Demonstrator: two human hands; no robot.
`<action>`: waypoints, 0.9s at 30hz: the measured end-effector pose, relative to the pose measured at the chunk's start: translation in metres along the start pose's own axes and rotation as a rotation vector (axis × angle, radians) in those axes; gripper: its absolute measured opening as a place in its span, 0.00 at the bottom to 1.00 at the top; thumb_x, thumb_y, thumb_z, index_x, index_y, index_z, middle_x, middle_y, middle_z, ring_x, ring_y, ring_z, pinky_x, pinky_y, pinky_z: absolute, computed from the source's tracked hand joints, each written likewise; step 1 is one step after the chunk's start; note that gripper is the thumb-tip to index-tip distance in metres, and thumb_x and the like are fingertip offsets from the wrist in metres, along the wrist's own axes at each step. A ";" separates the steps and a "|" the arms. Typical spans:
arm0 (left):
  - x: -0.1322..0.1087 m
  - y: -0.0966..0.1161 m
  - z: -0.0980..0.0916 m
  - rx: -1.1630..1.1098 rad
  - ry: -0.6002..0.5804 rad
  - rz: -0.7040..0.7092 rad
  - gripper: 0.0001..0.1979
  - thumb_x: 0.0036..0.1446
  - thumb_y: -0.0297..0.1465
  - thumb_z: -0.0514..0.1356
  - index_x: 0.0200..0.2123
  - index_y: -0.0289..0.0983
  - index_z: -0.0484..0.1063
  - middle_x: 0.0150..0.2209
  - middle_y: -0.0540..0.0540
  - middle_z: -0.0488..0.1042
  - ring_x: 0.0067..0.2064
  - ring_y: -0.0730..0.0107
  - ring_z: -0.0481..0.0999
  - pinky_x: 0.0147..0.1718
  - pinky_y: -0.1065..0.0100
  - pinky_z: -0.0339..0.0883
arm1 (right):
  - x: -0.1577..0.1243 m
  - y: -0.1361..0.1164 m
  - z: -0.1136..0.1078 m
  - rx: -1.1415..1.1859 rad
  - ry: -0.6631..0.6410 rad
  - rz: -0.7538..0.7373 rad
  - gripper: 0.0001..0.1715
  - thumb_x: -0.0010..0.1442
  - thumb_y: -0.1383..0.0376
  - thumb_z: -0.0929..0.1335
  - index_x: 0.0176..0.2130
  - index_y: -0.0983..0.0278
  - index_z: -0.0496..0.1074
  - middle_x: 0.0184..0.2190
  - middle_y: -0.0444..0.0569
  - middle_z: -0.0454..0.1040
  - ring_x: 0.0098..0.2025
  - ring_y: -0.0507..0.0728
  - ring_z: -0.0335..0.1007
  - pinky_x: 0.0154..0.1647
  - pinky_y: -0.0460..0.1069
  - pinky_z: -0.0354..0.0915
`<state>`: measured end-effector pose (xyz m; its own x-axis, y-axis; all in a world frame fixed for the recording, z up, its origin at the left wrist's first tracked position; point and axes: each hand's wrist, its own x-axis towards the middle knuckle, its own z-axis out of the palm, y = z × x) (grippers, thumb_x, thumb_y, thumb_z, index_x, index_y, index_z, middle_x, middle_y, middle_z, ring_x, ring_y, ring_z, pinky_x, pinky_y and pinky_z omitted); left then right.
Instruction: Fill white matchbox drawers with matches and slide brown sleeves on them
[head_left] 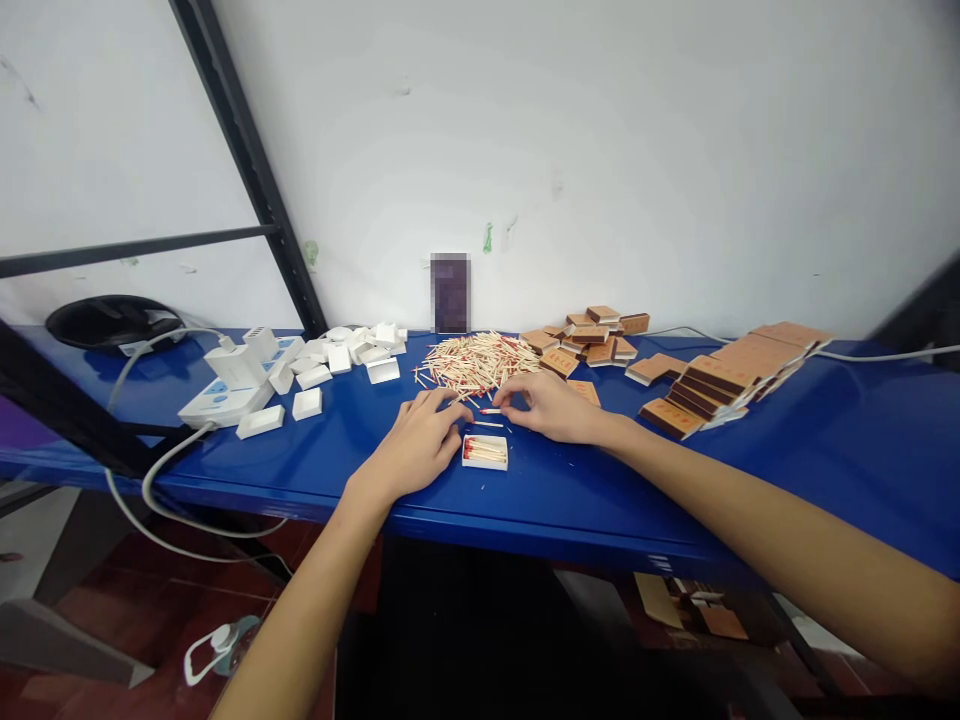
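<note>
A small white matchbox tray [485,463] holding several red-tipped matches lies near the table's front edge. My right hand [551,408] is just beyond it to the right, thumb and forefinger closed on the end of a match [491,411] whose head points left. Another loose match [489,425] lies between that one and the tray. To the tray's left my left hand [421,440] rests palm down, fingers bent and thumb apart from the forefinger, with nothing visible in it. Behind both hands is a large heap of matches [480,360].
White empty trays [360,348] are scattered at left, near a white power strip [229,400] with cables. Brown matchbox sleeves [589,335] pile behind my right hand. Stacked matchboxes [712,380] stand further right. A black rack post [247,150] rises at left before the wall.
</note>
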<state>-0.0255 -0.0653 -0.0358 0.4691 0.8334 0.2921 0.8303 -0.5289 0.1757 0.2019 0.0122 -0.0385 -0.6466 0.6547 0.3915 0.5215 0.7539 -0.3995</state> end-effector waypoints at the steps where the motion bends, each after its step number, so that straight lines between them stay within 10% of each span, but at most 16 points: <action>1: 0.000 0.000 0.000 0.003 0.000 0.003 0.15 0.66 0.28 0.47 0.50 0.42 0.70 0.59 0.43 0.65 0.61 0.57 0.62 0.58 0.50 0.59 | 0.000 -0.002 0.001 0.016 0.005 0.008 0.09 0.56 0.71 0.67 0.37 0.65 0.78 0.30 0.46 0.78 0.31 0.52 0.69 0.35 0.47 0.61; 7: 0.002 0.002 -0.001 0.064 0.023 -0.033 0.15 0.65 0.28 0.48 0.51 0.41 0.69 0.58 0.42 0.67 0.59 0.56 0.64 0.56 0.50 0.61 | 0.002 -0.013 0.006 0.097 0.011 0.008 0.09 0.59 0.69 0.67 0.38 0.64 0.78 0.31 0.45 0.78 0.30 0.51 0.68 0.34 0.47 0.61; 16: 0.001 0.001 0.003 0.123 0.011 -0.200 0.24 0.65 0.32 0.49 0.63 0.40 0.61 0.66 0.36 0.57 0.66 0.46 0.55 0.59 0.41 0.57 | 0.003 -0.016 0.014 -0.183 -0.104 -0.086 0.19 0.68 0.64 0.60 0.51 0.63 0.76 0.54 0.53 0.75 0.54 0.60 0.71 0.54 0.55 0.64; 27: 0.001 0.001 0.002 0.098 -0.024 -0.217 0.23 0.66 0.34 0.47 0.63 0.39 0.63 0.65 0.36 0.58 0.66 0.47 0.56 0.59 0.42 0.57 | -0.007 -0.019 0.000 -0.252 -0.088 -0.012 0.16 0.66 0.65 0.62 0.36 0.64 0.78 0.38 0.51 0.79 0.41 0.57 0.73 0.42 0.50 0.62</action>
<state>-0.0236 -0.0651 -0.0374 0.2828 0.9300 0.2350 0.9371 -0.3201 0.1391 0.1965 -0.0060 -0.0336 -0.6935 0.6470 0.3170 0.6290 0.7583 -0.1717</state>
